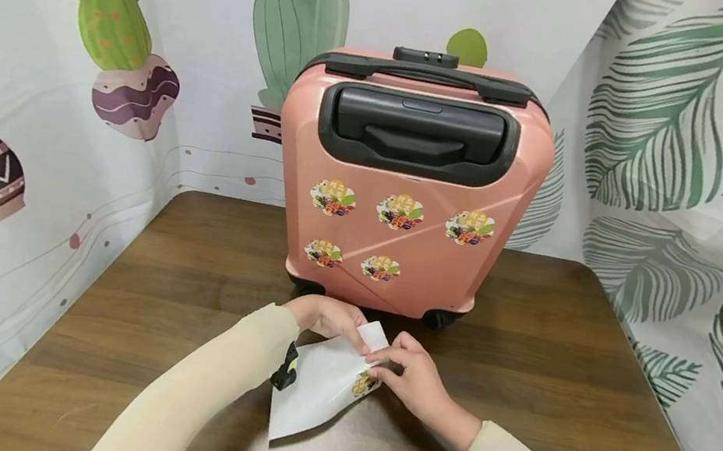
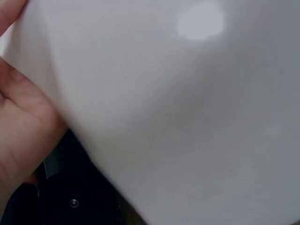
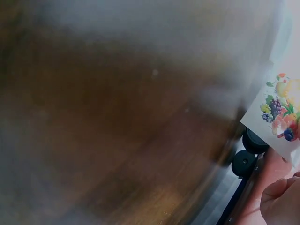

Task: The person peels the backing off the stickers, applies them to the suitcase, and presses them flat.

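A white sticker sheet (image 1: 326, 381) is held above the table in front of the suitcase; it fills most of the left wrist view. My left hand (image 1: 334, 319) grips its far edge, with the thumb on the white face. My right hand (image 1: 414, 376) pinches the sheet's right edge between thumb and forefinger, just beside a round fruit sticker (image 1: 365, 384). Whether a sticker edge is lifted there cannot be seen. In the right wrist view the fruit print (image 3: 281, 112) shows on the sheet, with part of the right hand (image 3: 281, 201) below it.
A pink suitcase (image 1: 422, 267) with black handles stands upright at the table's back. Its front carries three round fruit stickers (image 1: 400, 212) in an upper row and two stickers (image 1: 381, 268) below, at left and middle. The brown wooden table (image 1: 180, 291) meets a patterned cloth backdrop (image 1: 215, 76).
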`<action>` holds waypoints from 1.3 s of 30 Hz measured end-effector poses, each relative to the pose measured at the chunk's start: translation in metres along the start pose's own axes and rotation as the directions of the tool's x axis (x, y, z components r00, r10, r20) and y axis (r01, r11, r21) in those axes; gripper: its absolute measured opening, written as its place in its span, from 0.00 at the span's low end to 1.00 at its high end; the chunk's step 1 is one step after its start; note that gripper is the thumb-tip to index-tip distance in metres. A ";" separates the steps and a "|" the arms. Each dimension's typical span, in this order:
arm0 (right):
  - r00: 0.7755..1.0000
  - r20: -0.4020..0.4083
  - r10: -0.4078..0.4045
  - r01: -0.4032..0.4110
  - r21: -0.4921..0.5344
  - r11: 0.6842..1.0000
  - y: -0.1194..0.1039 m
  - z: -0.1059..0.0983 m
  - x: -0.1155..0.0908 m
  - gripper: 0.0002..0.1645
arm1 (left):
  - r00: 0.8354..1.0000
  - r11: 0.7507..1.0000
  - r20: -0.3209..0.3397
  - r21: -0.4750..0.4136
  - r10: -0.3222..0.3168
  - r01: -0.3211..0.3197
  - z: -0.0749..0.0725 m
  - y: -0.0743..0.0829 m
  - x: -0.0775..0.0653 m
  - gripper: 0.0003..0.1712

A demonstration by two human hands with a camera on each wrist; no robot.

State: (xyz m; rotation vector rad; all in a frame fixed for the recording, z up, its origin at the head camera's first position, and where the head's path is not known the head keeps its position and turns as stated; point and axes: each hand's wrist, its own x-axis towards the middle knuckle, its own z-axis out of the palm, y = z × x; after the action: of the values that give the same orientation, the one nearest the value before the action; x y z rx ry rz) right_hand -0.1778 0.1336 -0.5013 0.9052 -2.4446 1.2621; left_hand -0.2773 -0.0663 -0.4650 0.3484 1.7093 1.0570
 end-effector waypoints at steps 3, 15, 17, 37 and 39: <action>0.995 -0.024 -0.094 0.093 -0.051 0.994 0.000 0.000 0.000 0.11 | 0.999 0.999 0.032 -0.035 0.013 -0.011 0.000 -0.002 0.000 0.14; 0.964 -0.064 -0.257 0.245 -0.152 0.958 0.000 0.004 0.000 0.14 | 0.999 1.000 0.044 -0.002 0.011 -0.011 -0.004 -0.004 -0.004 0.08; 0.964 -0.066 -0.257 0.244 -0.157 0.957 0.000 0.005 0.000 0.14 | 0.999 1.000 0.041 -0.010 0.010 -0.010 -0.004 -0.004 -0.004 0.08; 0.978 -0.026 -0.207 0.201 -0.145 0.969 -0.003 0.006 0.000 0.05 | 0.999 0.999 0.028 -0.018 0.035 -0.035 -0.005 -0.004 -0.007 0.12; 0.982 -0.018 -0.188 0.184 -0.133 0.974 -0.003 0.005 -0.001 0.06 | 0.999 0.999 0.026 -0.005 0.034 -0.034 -0.005 -0.003 -0.008 0.11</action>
State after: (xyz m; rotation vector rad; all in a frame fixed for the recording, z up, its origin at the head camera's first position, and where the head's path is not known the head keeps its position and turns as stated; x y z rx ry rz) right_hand -0.1755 0.1283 -0.5031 1.0424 -2.3247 1.0321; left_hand -0.2774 -0.0762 -0.4623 0.3885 1.6826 1.0763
